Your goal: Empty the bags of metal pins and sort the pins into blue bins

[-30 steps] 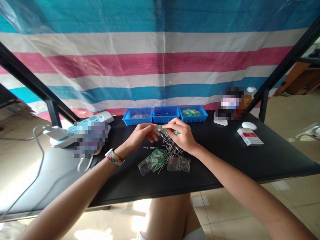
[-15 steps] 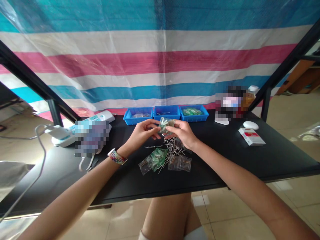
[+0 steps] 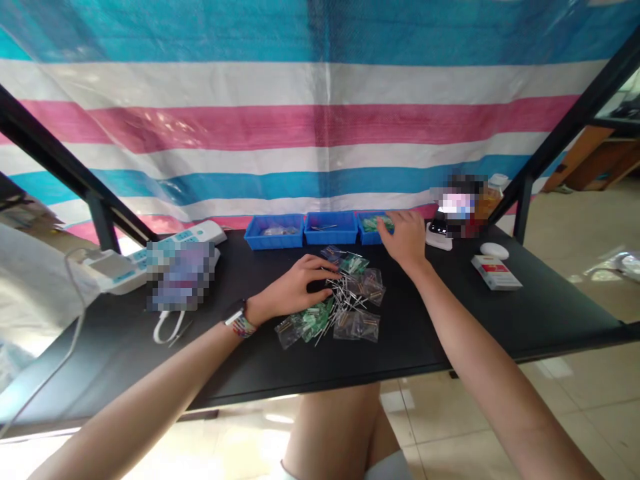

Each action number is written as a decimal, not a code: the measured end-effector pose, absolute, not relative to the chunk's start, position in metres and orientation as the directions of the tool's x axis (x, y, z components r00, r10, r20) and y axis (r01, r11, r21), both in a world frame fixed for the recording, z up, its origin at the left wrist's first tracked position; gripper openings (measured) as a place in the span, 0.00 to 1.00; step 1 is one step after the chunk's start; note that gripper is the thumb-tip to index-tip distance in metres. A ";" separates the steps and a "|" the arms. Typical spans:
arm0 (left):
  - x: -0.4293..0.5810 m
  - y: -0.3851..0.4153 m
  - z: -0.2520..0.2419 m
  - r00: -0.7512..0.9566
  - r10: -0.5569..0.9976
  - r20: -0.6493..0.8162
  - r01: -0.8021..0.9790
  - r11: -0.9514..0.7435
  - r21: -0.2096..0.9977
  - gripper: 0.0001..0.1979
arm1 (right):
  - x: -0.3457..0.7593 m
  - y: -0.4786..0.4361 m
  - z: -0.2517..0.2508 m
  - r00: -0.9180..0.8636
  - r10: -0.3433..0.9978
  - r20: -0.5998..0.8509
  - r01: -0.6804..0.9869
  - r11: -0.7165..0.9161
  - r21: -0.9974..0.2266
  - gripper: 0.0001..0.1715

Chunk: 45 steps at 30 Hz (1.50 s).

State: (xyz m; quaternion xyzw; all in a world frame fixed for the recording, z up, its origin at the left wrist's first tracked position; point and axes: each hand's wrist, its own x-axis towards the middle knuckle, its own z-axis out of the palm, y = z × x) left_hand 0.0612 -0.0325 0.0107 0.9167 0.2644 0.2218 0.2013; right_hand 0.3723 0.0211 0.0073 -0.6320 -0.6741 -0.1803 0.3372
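Note:
My left hand (image 3: 300,287) lies over the left side of a pile of thin metal rods (image 3: 345,297), its fingers apart and curved, touching or just above the pile. Under and beside it are green packets (image 3: 317,320) in clear plastic. Another green packet (image 3: 355,264) rests at the far side of the pile. My right hand (image 3: 407,240) reaches over the right blue bin (image 3: 367,238), which holds green packets (image 3: 376,223). Its thumb stands away from the fingers and no held thing shows; the fingertips are partly hidden.
A middle blue bin (image 3: 330,237) has a few thin rods, and a left blue bin (image 3: 273,243) holds clear packets. Clear bags (image 3: 357,327) with brass-coloured pieces lie near the pile. Leftward is a power strip (image 3: 175,247); rightward, a small red-and-white box (image 3: 497,273).
Both hands held a clear packet with green and pale pieces between them. They have parted: my left hand came down to the pile, and my right hand moved right to the bin.

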 end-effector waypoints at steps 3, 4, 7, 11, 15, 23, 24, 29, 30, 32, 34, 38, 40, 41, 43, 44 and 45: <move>0.061 -0.034 0.009 0.771 0.563 0.298 0.406 -0.795 0.450 0.17 | 0.355 0.008 0.018 -0.041 0.750 0.660 0.959 0.215 -0.185 0.17; 0.061 -0.034 0.010 0.768 0.564 0.304 0.411 -0.797 0.442 0.17 | 0.348 0.003 0.022 -0.072 0.795 0.602 0.954 0.232 -0.192 0.16; 0.061 -0.037 0.012 0.760 0.571 0.310 0.431 -0.800 0.418 0.19 | 0.329 -0.014 0.030 -0.085 0.932 0.354 0.958 0.174 -0.229 0.22; 0.062 -0.037 0.011 0.760 0.580 0.293 0.441 -0.791 0.424 0.20 | 0.317 -0.022 0.027 -0.059 0.981 0.184 0.962 0.105 -0.252 0.19; 0.061 -0.035 0.007 0.757 0.589 0.283 0.442 -0.780 0.443 0.20 | 0.323 -0.013 0.017 -0.094 0.990 0.108 0.878 0.134 -0.459 0.12; 0.063 -0.034 0.009 0.710 0.636 0.304 0.426 -0.731 0.533 0.17 | 0.329 0.003 0.011 -0.224 0.974 -0.018 0.285 0.048 -0.957 0.24; 0.063 -0.034 0.010 0.694 0.650 0.310 0.427 -0.717 0.551 0.17 | 0.328 0.002 0.014 -0.240 0.971 -0.015 0.213 0.037 -0.976 0.26; 0.064 -0.034 0.018 0.597 0.732 0.327 0.402 -0.626 0.668 0.18 | 0.315 -0.010 0.027 -0.198 0.975 0.096 -0.080 0.082 -0.993 0.26; 0.064 -0.035 0.019 0.578 0.752 0.318 0.386 -0.595 0.706 0.18 | 0.311 -0.012 0.027 -0.186 0.976 0.113 -0.120 0.091 -0.988 0.26; 0.066 -0.036 0.020 0.531 0.797 0.289 0.356 -0.520 0.777 0.20 | 0.302 -0.017 0.025 -0.173 0.975 0.139 -0.159 0.111 -0.981 0.25; 0.067 -0.037 0.020 0.472 0.837 0.276 0.327 -0.457 0.827 0.21 | 0.293 -0.021 0.020 -0.193 0.971 0.142 -0.169 0.109 -0.980 0.25; 0.068 -0.038 0.019 0.374 0.871 0.318 0.272 -0.431 0.860 0.20 | 0.281 -0.027 0.013 -0.328 0.937 0.118 -0.161 0.067 -0.985 0.24; 0.067 -0.038 0.019 0.327 0.880 0.345 0.300 -0.443 0.845 0.21 | 0.280 -0.029 0.014 -0.346 0.926 0.151 -0.136 0.109 -0.985 0.23; 0.066 -0.038 0.020 0.297 0.884 0.361 0.325 -0.449 0.832 0.22 | 0.280 -0.029 0.014 -0.335 0.925 0.176 -0.125 0.141 -0.982 0.22; 0.064 -0.038 0.022 0.238 0.893 0.382 0.365 -0.447 0.817 0.26 | 0.280 -0.030 0.016 -0.297 0.927 0.228 -0.121 0.201 -0.972 0.21; 0.064 -0.037 0.023 0.232 0.902 0.365 0.366 -0.428 0.826 0.28 | 0.281 -0.031 0.017 -0.274 0.927 0.256 -0.124 0.230 -0.965 0.20; 0.063 -0.036 0.024 0.251 0.913 0.321 0.345 -0.395 0.851 0.31 | 0.281 -0.031 0.018 -0.248 0.924 0.290 -0.125 0.266 -0.956 0.19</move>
